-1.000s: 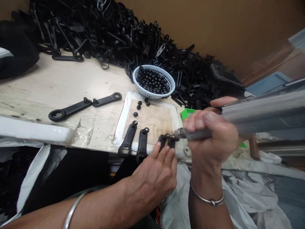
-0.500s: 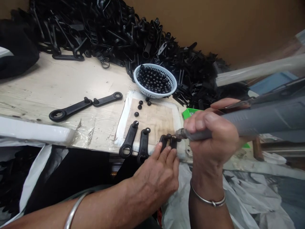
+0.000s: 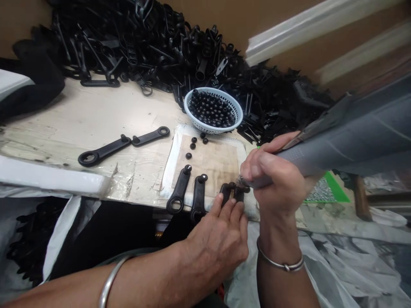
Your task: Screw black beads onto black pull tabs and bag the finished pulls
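My right hand (image 3: 279,184) is wrapped around a grey power screwdriver (image 3: 346,132), whose body runs up to the right. Its tip points down at the knob end of the black crank handles (image 3: 239,196) side by side under my left hand (image 3: 221,231). The left fingers press those handles down at the front edge of a cloth-bordered pad (image 3: 212,154); their lower ends are hidden. Left of my fingers lie two more crank handles, one (image 3: 181,188) fully visible and the other (image 3: 199,192) partly covered. Several loose black knobs (image 3: 189,155) sit on the pad.
A pale blue basket (image 3: 239,114) of black knobs stands behind the pad, before a large heap of black parts (image 3: 128,51). Two crank arms (image 3: 105,149) lie left. At right are a green tray (image 3: 340,192) of screws and a wooden handle (image 3: 362,196).
The screwdriver's body has swung, and my right hand has shifted slightly left, uncovering the green tray of screws. My left hand keeps pressing the handles. The whole view has shifted a little.
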{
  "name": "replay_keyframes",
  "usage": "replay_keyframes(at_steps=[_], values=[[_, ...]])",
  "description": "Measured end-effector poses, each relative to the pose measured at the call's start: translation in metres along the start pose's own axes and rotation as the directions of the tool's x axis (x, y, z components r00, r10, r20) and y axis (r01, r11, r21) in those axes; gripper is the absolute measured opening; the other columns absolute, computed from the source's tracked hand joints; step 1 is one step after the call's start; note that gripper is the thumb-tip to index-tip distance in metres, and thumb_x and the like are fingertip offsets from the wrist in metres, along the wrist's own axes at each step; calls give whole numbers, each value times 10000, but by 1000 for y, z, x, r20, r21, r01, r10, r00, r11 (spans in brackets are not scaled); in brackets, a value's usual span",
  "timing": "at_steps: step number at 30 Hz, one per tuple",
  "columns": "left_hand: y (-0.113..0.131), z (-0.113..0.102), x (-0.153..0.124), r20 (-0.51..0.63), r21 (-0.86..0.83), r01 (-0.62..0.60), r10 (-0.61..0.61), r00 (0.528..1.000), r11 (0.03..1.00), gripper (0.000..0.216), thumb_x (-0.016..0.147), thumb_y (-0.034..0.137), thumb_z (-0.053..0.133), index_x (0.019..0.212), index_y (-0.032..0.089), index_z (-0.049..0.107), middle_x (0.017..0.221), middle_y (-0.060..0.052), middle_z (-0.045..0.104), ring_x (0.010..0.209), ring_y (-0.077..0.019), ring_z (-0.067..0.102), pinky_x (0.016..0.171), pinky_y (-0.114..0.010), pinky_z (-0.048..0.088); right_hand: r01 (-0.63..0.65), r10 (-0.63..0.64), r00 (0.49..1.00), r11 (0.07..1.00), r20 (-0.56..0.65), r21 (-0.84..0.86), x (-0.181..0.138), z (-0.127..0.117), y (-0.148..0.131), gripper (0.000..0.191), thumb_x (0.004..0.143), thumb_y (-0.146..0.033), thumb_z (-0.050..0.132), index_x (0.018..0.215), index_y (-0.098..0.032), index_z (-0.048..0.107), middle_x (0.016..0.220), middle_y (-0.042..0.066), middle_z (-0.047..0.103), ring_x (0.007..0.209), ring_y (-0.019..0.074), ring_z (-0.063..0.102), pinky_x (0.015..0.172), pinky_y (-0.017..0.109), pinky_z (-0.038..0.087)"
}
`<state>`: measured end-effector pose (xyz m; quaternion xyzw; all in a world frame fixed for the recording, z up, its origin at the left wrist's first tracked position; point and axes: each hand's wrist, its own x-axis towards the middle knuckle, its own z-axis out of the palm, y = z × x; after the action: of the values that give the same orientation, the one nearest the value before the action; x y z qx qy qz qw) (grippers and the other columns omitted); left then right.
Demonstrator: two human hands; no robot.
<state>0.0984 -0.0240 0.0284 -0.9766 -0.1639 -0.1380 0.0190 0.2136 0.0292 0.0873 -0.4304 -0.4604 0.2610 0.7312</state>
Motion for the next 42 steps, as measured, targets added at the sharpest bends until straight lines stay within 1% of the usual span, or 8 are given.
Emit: replay_keyframes(at_steps=[7,13,17,23,26,30,34,42], values=[[-1,6,-3,-39,13,0,0,999,1000,419,939,143,350,1311,10,488,1364,-220,510,1277,-334,490,1069,-519,380,78,-78,997,994,-3,-75,-2,-4,-2,229,666,-92,656,880,-159,609,505,-63,530,387,115,469,399,265,413],[0,7,-5,-43,11,5,-4,999,1000,427,918,151,402,1316,14,473,1390,-223,483,1299,-311,468,1104,-524,338,133,-134,965,991,-227,-20,2,-3,-34,238,592,-131,595,814,-215,599,468,-77,443,409,115,381,424,266,362],[-2,-4,-4,-48,-49,-7,4,999,999,406,911,126,397,1290,2,471,1335,-223,521,1286,-312,477,1119,-534,314,132,-147,952,989,-268,-73,-5,-8,-47,238,585,-130,596,805,-219,623,468,-64,431,422,126,359,442,285,352],[-42,-28,-39,-79,-197,-27,11,997,980,430,924,120,473,1348,111,406,1377,-123,518,1328,-210,440,1162,-390,278,96,-130,925,989,-356,-110,-21,-20,-50,214,578,-123,598,737,-248,670,465,-41,376,444,133,320,418,292,300],[-64,-23,-63,-46,-182,-8,-1,999,983,573,892,264,625,1393,170,363,1451,-114,450,1403,-235,334,1184,-452,211,103,-130,910,991,-393,-90,-24,-24,-53,202,573,-130,603,708,-269,662,469,-28,370,442,141,330,421,304,307],[-70,-9,-74,12,-155,20,-19,1000,988,497,920,220,578,1379,200,390,1478,-100,421,1421,-264,297,1154,-546,222,113,-134,915,990,-381,-79,-26,-24,-54,128,589,-123,601,601,-250,584,471,-33,373,435,121,342,416,273,318],[-63,-4,-72,1,-151,64,-65,998,986,435,949,83,413,1375,174,408,1478,-98,422,1416,-253,307,1159,-525,232,83,-99,937,995,-336,-63,-29,-17,-51,212,586,-139,592,769,-237,637,469,-62,411,426,118,351,412,261,335],[-50,-2,-76,-85,-84,53,-60,995,995,420,944,74,366,1355,116,447,1427,-147,474,1375,-287,378,1121,-514,317,29,-12,974,997,-225,72,-30,10,-40,257,597,-126,635,840,-203,611,472,-65,467,421,109,392,420,247,355]])
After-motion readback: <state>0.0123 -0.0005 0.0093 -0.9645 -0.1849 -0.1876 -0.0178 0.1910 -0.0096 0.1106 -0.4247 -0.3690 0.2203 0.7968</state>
